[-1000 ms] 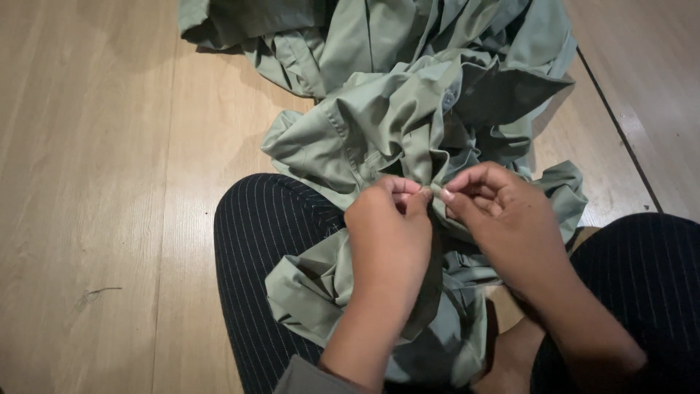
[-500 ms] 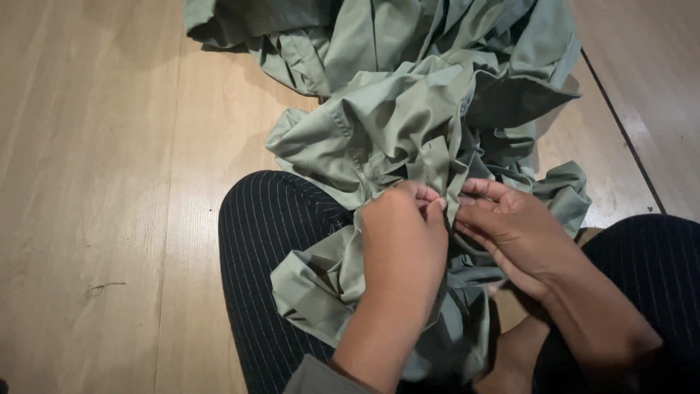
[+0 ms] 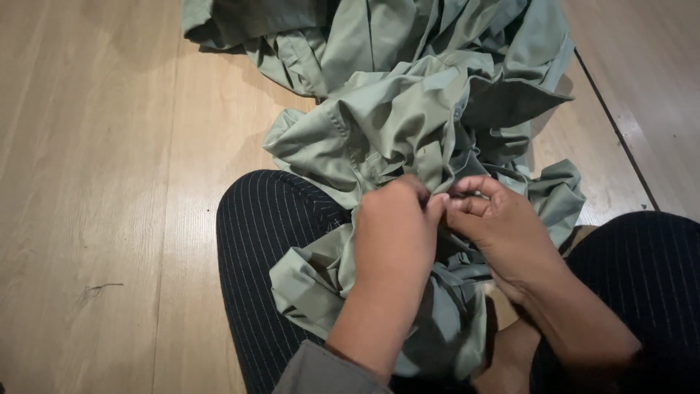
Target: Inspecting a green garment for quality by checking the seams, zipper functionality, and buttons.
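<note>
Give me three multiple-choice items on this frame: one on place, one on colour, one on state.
1. Where does the near end of the garment lie?
A. Across the person's lap
B. On a chair
C. In a basket

2. What colour is the garment?
A. Bright red
B. Pale grey-green
C. Yellow

3. How do the left hand and right hand stand?
A. Both flat on the floor
B. Far apart, holding nothing
C. Close together, fingertips pinching into the cloth

Key: 1 A, the cloth drapes over the dark pinstriped trousers and runs out onto the wooden floor. 2 B, every fold shows a muted grey-green. 3 C, the fingertips meet at one spot on the fabric; what they pinch is hidden.
</note>
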